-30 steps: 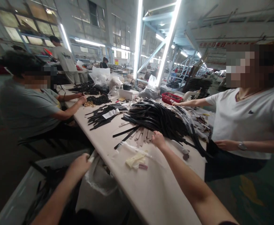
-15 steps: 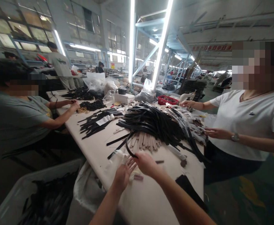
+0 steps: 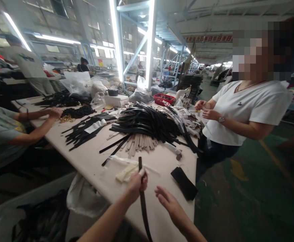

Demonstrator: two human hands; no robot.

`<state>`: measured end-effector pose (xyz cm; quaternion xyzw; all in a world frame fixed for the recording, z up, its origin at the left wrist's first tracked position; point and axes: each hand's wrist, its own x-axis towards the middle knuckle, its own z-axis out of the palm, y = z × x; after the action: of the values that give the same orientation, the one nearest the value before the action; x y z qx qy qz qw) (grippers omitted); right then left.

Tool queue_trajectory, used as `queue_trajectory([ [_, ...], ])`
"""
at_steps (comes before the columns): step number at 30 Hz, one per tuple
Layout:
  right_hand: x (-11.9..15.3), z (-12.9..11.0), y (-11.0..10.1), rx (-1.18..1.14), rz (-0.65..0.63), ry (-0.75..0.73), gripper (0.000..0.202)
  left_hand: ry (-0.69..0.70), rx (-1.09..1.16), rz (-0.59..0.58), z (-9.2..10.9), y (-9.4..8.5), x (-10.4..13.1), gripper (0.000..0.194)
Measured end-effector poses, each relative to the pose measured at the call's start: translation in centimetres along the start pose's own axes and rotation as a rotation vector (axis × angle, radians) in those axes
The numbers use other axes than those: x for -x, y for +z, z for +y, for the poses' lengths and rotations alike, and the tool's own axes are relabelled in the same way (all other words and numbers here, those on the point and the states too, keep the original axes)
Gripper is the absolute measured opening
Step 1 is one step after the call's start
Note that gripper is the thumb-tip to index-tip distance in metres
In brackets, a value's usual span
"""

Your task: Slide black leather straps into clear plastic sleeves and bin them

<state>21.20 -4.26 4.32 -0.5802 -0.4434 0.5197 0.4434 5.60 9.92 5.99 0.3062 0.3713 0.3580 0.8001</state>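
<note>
Left hand (image 3: 138,183) closed round black strap (image 3: 144,210); right hand (image 3: 170,201) loose-fingered, empty.
Likely light, pliant — best pinched flat near an end.

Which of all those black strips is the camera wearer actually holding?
The single black strip in the left hand, its upper end poking out above the grip; strips in the big pile lie bunched on the table.

The left hand (image 3: 136,182) carries a small white cover (image 3: 142,172) near the tip of one digit — the thumb, it seems — wrapped like tape, its exact material too small to tell. The right hand (image 3: 169,199) is bare to the fingertips — and both wrists and forearms (image 3: 111,215) are bare too.
</note>
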Motion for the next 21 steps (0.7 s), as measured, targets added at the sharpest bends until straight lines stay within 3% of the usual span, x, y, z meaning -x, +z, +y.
queue_trajectory([
  [3, -2.5, -1.2, -1.3, -0.018, 0.143, -0.083, 0.062, -0.072, -0.149, -0.053, -6.4, 3.9, 1.2, 0.031],
  [5, -3.6, -1.8, -2.2, -0.046, 0.173, -0.086, 0.06, -0.058, -0.214, -0.066, -8.2, 5.2, 1.1, 0.032],
  [10, -5.2, -1.8, -3.2, -0.142, 0.059, -0.06, 0.051, -0.069, -0.284, -0.099, -8.0, 5.5, -0.8, 0.03],
  [14, -7.7, -1.4, -4.1, -0.093, 0.245, -0.058, 0.05, -0.106, -0.388, -0.111, -8.3, 4.9, -0.9, 0.019],
  [17, -9.9, -0.9, -5.3, 0.217, 0.379, -0.067, 0.04, -0.065, -0.392, 0.064, -8.7, 3.6, -0.3, 0.015],
  [21, -12.3, 0.2, -5.1, 0.741, 0.312, -0.013, 0.024, -0.055, -0.247, 0.258, -8.6, 1.4, 0.3, 0.011],
])
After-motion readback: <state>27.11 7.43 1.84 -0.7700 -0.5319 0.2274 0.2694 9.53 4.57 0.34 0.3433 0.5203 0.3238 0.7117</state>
